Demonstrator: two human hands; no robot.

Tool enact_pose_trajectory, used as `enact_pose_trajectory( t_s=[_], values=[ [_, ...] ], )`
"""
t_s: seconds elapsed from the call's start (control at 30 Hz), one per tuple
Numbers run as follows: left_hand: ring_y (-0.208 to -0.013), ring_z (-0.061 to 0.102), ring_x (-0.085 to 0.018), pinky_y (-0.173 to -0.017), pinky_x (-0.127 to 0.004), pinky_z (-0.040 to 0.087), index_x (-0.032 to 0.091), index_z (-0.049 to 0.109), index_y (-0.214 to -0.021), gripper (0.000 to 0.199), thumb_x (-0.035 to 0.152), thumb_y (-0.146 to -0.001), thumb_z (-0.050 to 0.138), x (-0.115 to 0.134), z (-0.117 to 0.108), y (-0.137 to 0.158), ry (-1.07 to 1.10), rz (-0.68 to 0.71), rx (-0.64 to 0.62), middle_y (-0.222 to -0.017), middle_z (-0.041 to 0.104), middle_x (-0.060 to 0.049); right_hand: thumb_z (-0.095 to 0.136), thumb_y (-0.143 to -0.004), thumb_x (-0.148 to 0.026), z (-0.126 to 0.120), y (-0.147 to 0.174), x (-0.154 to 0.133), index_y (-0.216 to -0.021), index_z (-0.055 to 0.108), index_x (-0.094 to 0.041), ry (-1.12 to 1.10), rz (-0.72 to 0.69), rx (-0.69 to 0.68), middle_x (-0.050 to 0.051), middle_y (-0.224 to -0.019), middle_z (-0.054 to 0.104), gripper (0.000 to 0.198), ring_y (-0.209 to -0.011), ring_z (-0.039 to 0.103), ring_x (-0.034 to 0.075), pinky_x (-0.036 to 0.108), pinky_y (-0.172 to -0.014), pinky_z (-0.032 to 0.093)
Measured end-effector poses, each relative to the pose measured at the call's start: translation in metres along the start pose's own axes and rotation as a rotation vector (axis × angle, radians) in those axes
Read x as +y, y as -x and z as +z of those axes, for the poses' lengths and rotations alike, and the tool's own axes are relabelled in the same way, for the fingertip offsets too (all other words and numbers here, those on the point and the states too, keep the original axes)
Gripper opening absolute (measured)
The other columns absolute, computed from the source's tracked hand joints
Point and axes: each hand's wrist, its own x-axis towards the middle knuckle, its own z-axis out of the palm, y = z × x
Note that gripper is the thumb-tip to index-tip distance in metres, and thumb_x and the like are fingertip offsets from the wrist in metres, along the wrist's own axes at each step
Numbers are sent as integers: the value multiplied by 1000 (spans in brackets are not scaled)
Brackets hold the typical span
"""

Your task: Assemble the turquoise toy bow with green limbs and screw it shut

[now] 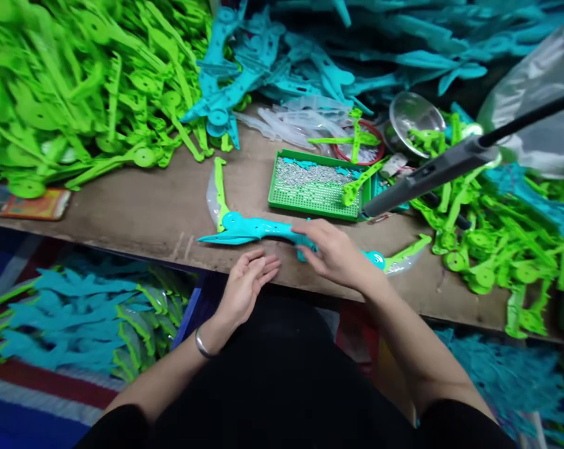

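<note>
Fingers (pixel 305 232) of the right hand (pixel 331 254) bend over the middle of a turquoise plastic bow-shaped body (pixel 270 228), seen here from my remote seat; I cannot tell whether they grip it or merely rest on it. The left hand (pixel 248 284), a silver bangle (pixel 203 344) at its wrist, lies loosely open, palm partly up, just beside the near side of the body.

The piece lies across the brown surface (pixel 151 209) near its front edge. At its left end I see a lime-green arm (pixel 220 187) backed by a translucent blade, and at its right end a matching green arm (pixel 408 251).

Just beyond, a green mesh tray (pixel 310 210) holds small silvery pieces, with a loose green part resting over its right side. A grey tool (pixel 425 178) on a black cable slants down to the tray's corner. Behind the tray I find translucent strips (pixel 291 126), a red-rimmed dish (pixel 382 148) and a clear bowl.

Heaps frame the scene: green parts (pixel 52 81) at upper left, turquoise bodies (pixel 394 47) along the back, more green parts at right. Below the surface, at lower left, turquoise pieces with green arms (pixel 71 324) lie stacked.
</note>
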Motion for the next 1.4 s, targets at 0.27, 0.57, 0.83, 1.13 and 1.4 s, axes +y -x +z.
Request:
enact_pose_trajectory(
  t_s=[0.27,0.57,0.83,1.13,1.4],
  values=[
    [-112,70,-24,-109,-44,46,17,64,-99,37,43,-78,80,20,-13,-14,173,140,82,-109,76,-11,63,-84,-22,73,-75,6,-143,45,-13,-104,-110,-145,19,-130,64,62,-119,59,32,56,-103,44],
    [-106,71,-23,-106,-44,50,19,69,-108,41,39,-75,83,27,-13,-18,271,71,82,-111,76,-6,61,-81,-24,50,-96,-16,-140,48,-16,-547,36,-253,13,-131,66,61,-118,64,24,44,-102,51],
    [-99,72,-22,-102,-48,51,20,69,-102,39,35,-70,87,20,-13,-13,259,44,56,-103,77,-3,76,-80,-39,100,-183,-46,-133,50,-10,-419,42,-431,16,-125,67,66,-110,64,26,39,-98,53],
    [-107,68,-19,-94,-32,56,24,71,-93,16,33,-80,75,36,-23,-32,170,138,64,-101,77,0,61,-92,-51,89,-155,-69,-139,49,-17,-146,127,-310,6,-117,72,60,-107,66,23,32,-92,53],
    [-116,66,-19,-107,-42,52,30,71,-94,18,37,-92,54,51,-26,-38,102,38,-8,-109,77,1,44,-100,-24,-17,-11,-23,-110,68,-16,-73,110,86,7,-107,74,28,-102,67,17,32,-94,52]
  ],
)
